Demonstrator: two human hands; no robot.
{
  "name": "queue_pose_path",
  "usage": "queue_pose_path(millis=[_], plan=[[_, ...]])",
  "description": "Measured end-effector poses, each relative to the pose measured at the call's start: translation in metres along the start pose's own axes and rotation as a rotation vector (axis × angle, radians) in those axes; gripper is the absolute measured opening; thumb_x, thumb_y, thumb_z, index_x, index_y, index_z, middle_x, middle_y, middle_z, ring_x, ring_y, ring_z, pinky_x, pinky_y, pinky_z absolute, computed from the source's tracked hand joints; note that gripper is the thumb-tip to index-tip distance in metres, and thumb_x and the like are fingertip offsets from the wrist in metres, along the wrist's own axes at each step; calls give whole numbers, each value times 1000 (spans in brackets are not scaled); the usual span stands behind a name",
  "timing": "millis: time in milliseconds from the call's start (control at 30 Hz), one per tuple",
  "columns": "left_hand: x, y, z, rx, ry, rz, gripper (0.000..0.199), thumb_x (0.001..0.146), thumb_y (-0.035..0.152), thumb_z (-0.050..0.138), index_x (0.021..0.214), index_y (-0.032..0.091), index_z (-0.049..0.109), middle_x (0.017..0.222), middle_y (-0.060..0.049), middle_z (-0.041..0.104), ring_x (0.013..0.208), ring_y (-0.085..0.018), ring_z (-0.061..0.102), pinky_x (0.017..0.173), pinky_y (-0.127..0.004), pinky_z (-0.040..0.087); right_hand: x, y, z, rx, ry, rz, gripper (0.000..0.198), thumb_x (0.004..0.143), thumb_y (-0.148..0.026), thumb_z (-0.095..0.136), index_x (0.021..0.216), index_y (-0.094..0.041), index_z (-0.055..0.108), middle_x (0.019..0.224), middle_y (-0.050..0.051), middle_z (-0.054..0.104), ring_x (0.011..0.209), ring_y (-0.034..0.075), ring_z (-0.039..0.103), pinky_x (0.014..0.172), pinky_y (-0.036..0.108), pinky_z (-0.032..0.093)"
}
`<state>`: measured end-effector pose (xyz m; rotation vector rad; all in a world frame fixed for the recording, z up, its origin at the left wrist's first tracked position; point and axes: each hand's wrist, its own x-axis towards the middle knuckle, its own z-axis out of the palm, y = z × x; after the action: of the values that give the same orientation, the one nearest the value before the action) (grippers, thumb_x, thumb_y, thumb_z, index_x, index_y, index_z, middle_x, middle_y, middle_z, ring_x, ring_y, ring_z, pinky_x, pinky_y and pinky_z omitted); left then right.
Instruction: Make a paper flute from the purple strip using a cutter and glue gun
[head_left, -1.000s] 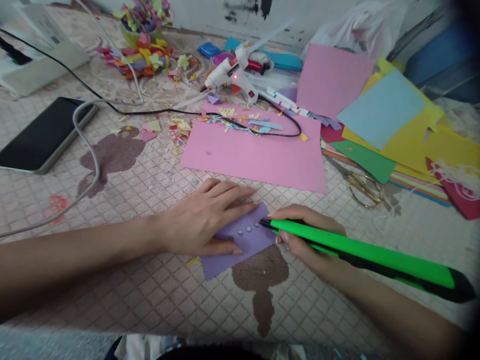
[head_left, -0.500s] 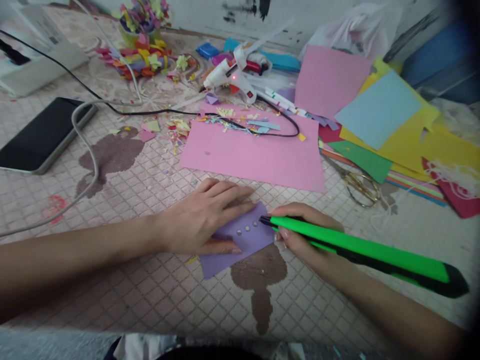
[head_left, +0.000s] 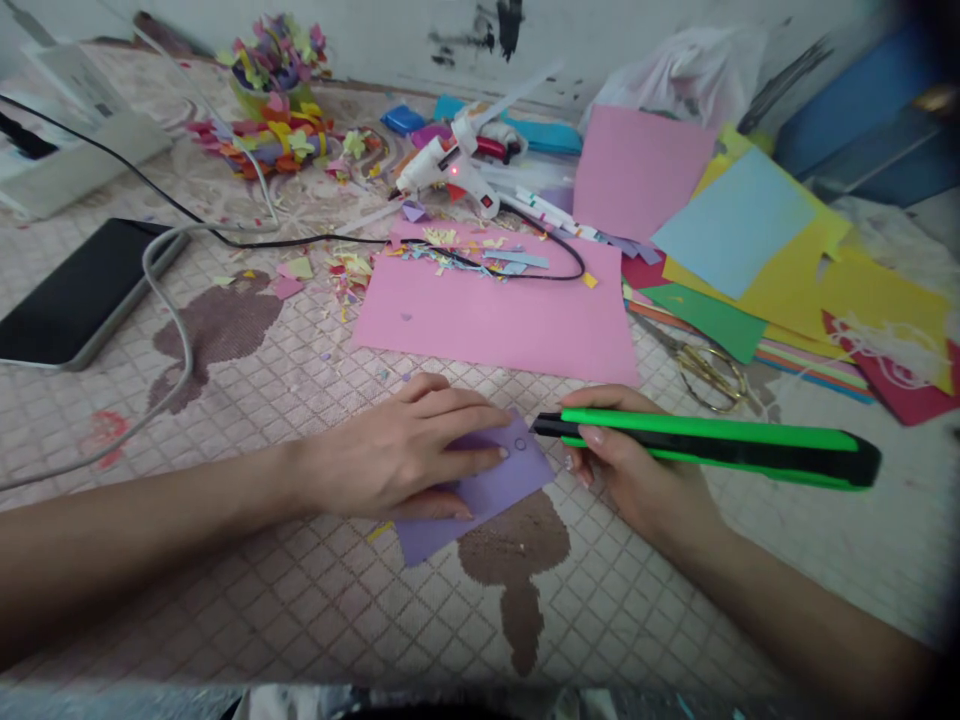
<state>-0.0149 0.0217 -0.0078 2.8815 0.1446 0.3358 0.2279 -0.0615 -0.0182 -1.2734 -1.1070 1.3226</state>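
My left hand (head_left: 409, 450) lies with fingers outstretched over a small purple sheet of paper (head_left: 495, 490), pressing it to the tablecloth. One small round mark shows on the paper near its upper right corner; the left fingers cover part of the sheet. My right hand (head_left: 637, 460) is closed around a green and black utility knife (head_left: 720, 440). Its tip, at the left end, is just beside the right edge of the paper; whether it touches cannot be made out. The handle points away to the right.
A pink sheet (head_left: 495, 320) with paper scraps lies ahead, a white glue gun (head_left: 450, 170) behind it. Gold-handled scissors (head_left: 712, 375) and stacked coloured paper (head_left: 735, 225) are to the right. A phone (head_left: 82, 290), cables and a power strip (head_left: 82, 165) occupy the left.
The knife tip has moved off the row of round marks to the paper's right edge, and its handle has swung more level. My left fingers now cover marks that showed before.
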Motion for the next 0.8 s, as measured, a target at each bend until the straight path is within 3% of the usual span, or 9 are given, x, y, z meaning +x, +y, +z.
queue_pose_path(millis=[267, 433, 633, 800], plan=[[0, 1, -2, -1, -45, 30, 37, 93, 37, 44, 125, 20, 53, 138, -9, 47, 123, -25, 44, 97, -41, 31, 1, -6, 2, 66, 52, -23, 15, 83, -21, 56, 96, -25, 61, 69, -1, 56, 58, 12, 53, 46, 24, 45], [0, -1, 0, -2, -48, -65, 51, 89, 47, 46, 130, 16, 49, 142, -14, 41, 124, -30, 41, 99, -46, 30, 1, -5, -1, 41, 51, -32, 15, 83, -21, 56, 96, -24, 62, 70, -1, 58, 58, 11, 53, 48, 22, 45], [0, 0, 1, -8, -26, -132, 64, 87, 52, 46, 135, 11, 41, 138, -17, 45, 121, -29, 42, 101, -45, 30, -1, -2, -3, -42, 42, -32, 16, 84, -24, 57, 99, -24, 61, 70, -1, 59, 59, 11, 53, 50, 23, 45], [2, -1, 0, -19, -42, -103, 54, 88, 49, 47, 132, 18, 47, 141, -15, 41, 123, -31, 42, 99, -48, 31, -1, -1, -3, -58, 30, -49, 16, 84, -26, 57, 99, -24, 60, 71, -1, 57, 60, 12, 54, 49, 24, 45]])
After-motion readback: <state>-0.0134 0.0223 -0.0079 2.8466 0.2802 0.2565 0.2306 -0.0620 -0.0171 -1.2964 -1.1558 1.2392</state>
